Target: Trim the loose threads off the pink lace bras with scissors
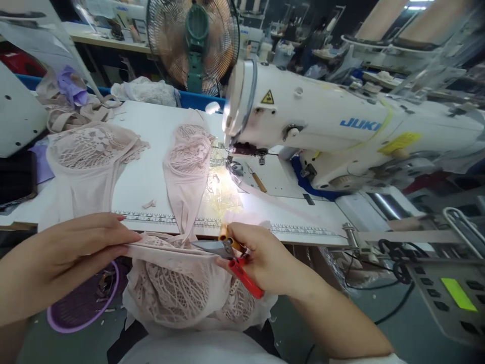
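1. The white surface (140,187) spans the middle of the view, with a ruler strip (303,230) along its front edge.
2. A white JUKI sewing machine (322,111) stands on its right half, its head toward the centre and its lamp lighting the needle area.
3. Beyond the surface's far edge is a round fan (197,25) with a green hub.
4. The lace garment (176,290), pale pink, lies over the person's lap, just below the surface's front edge, its band drawn level between the two hands.
5. A second lace piece (83,162) lies on the surface's left side, cup facing up.
6. A third piece (187,156) lies beside the needle area; its narrow end runs down to the held band, though I cannot tell whether the two are joined.
7. The left hand (76,253) pinches the band's left end between thumb and fingers.
8. The right hand (265,253) is curled around the scissors, a fingertip at the band's right end.
9. A purple basket (83,313) sits low, under the left hand.
10. The scissors (227,250), with red and orange handles, point left along the band.
11. A wooden-handled awl (259,182) lies near the needle area.
12. A small fabric scrap (149,204) lies near the ruler strip.
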The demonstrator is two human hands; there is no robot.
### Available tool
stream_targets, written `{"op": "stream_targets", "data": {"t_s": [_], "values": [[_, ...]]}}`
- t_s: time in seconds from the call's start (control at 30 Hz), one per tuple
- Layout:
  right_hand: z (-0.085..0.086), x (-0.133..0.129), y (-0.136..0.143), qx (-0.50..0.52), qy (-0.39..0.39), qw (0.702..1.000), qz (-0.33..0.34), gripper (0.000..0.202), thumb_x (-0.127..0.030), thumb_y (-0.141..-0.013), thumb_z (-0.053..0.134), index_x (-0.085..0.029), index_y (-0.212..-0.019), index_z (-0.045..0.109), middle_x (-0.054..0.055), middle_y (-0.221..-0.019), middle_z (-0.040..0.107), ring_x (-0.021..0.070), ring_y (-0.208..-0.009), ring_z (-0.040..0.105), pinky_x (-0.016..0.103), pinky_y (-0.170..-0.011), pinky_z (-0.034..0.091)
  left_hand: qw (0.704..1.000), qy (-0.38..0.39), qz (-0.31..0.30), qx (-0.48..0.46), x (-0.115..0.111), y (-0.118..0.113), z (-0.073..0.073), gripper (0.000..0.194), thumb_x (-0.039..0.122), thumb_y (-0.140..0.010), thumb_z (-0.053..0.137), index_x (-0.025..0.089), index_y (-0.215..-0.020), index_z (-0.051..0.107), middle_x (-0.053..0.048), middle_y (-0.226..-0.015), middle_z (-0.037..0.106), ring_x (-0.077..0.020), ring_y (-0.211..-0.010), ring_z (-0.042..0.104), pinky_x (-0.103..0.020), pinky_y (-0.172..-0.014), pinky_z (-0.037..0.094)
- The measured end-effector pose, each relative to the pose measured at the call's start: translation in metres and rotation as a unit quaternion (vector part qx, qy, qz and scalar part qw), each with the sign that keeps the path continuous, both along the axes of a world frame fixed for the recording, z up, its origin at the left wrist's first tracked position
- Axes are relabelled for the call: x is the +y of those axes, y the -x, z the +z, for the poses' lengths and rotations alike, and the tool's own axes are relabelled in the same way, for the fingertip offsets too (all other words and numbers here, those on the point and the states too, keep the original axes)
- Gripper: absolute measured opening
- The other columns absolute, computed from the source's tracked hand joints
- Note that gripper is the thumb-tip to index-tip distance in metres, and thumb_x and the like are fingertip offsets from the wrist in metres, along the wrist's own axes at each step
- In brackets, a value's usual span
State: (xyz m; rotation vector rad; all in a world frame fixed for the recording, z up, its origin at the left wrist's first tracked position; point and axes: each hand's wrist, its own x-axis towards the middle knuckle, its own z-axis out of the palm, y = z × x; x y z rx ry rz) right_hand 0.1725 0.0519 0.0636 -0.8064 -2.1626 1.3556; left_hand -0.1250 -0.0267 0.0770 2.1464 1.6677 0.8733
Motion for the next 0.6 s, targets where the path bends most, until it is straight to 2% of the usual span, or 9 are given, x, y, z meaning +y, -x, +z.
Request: {"op": "stream_targets", "data": {"t_s": [0.1, 0.2, 0.27, 0.33, 0.4, 0.47, 0.6], "values": [[-0.003, -0.005, -0.006, -0.05, 0.015, 0.999, -0.008, 0.023, -0.02, -0.077, 0.057, -0.021, -0.066, 0.037, -0.004, -0.064, 0.041, 0.0095, -0.056, 0.034, 0.02, -0.049, 0.031, 0.997, 0.034, -0.017, -0.063, 0.004, -0.004, 0.006, 0.02, 0.021, -0.084, 0.063, 0.033, -0.096, 0.072, 0.008, -0.099, 0.073, -0.012, -0.091, 0.068, -0.016, -0.079, 0.052], [-0.006, -0.01, -0.011, -0.091, 0.035, 0.995, 0.01, 0.022, -0.025, -0.079, 0.055, -0.021, -0.067, 0.037, -0.004, -0.063, 0.039, 0.0097, -0.056, 0.034, 0.021, -0.049, 0.028, 0.982, 0.035, 0.012, -0.185, 0.009, -0.025, 0.005, 0.011, 0.019, -0.081, 0.063, 0.025, -0.089, 0.068, 0.001, -0.087, 0.073, -0.0134, -0.08, 0.069, -0.017, -0.067, 0.055], [-0.008, -0.013, -0.015, -0.103, 0.04, 0.994, 0.027, 0.025, -0.025, -0.076, 0.056, -0.021, -0.066, 0.034, -0.004, -0.063, 0.038, 0.0096, -0.056, 0.033, 0.021, -0.049, 0.027, 0.967, 0.007, 0.027, -0.254, 0.013, -0.044, -0.002, 0.016, 0.017, -0.082, 0.061, 0.024, -0.097, 0.063, 0.0, -0.084, 0.069, -0.0125, -0.077, 0.068, -0.016, -0.064, 0.055], [-0.008, -0.015, -0.018, -0.11, 0.045, 0.992, 0.047, 0.025, -0.024, -0.072, 0.057, -0.021, -0.066, 0.033, -0.005, -0.063, 0.036, 0.0093, -0.056, 0.031, 0.021, -0.05, 0.026, 0.957, -0.02, 0.013, -0.288, 0.016, -0.062, -0.011, 0.027, 0.015, -0.086, 0.057, 0.027, -0.11, 0.056, 0.001, -0.083, 0.064, -0.0103, -0.07, 0.065, -0.014, -0.057, 0.053], [-0.007, -0.014, -0.021, -0.115, 0.048, 0.991, 0.049, 0.024, -0.023, -0.07, 0.06, -0.021, -0.066, 0.037, -0.006, -0.062, 0.037, 0.0091, -0.056, 0.031, 0.021, -0.049, 0.027, 0.957, -0.046, -0.011, -0.287, 0.019, -0.077, -0.018, 0.037, 0.015, -0.089, 0.052, 0.03, -0.122, 0.047, 0.002, -0.082, 0.059, -0.0083, -0.063, 0.06, -0.014, -0.051, 0.05], [-0.004, -0.011, -0.023, -0.105, 0.05, 0.993, 0.012, 0.025, -0.027, -0.07, 0.065, -0.02, -0.067, 0.041, -0.005, -0.063, 0.044, 0.0099, -0.057, 0.037, 0.022, -0.051, 0.031, 0.961, -0.075, -0.029, -0.263, 0.022, -0.089, -0.023, 0.043, 0.015, -0.091, 0.048, 0.033, -0.129, 0.04, 0.002, -0.083, 0.057, -0.0078, -0.061, 0.058, -0.015, -0.052, 0.05], [0.003, -0.001, -0.018, 0.02, 0.044, 0.996, -0.077, 0.027, -0.037, -0.076, 0.069, -0.021, -0.075, 0.048, 0.005, -0.086, 0.065, 0.0169, -0.074, 0.058, 0.029, -0.065, 0.046, 0.971, -0.092, -0.045, -0.214, 0.03, -0.106, -0.025, 0.047, 0.016, -0.091, 0.048, 0.035, -0.132, 0.035, 0.003, -0.083, 0.057, -0.0078, -0.061, 0.062, -0.014, -0.053, 0.051]]}}
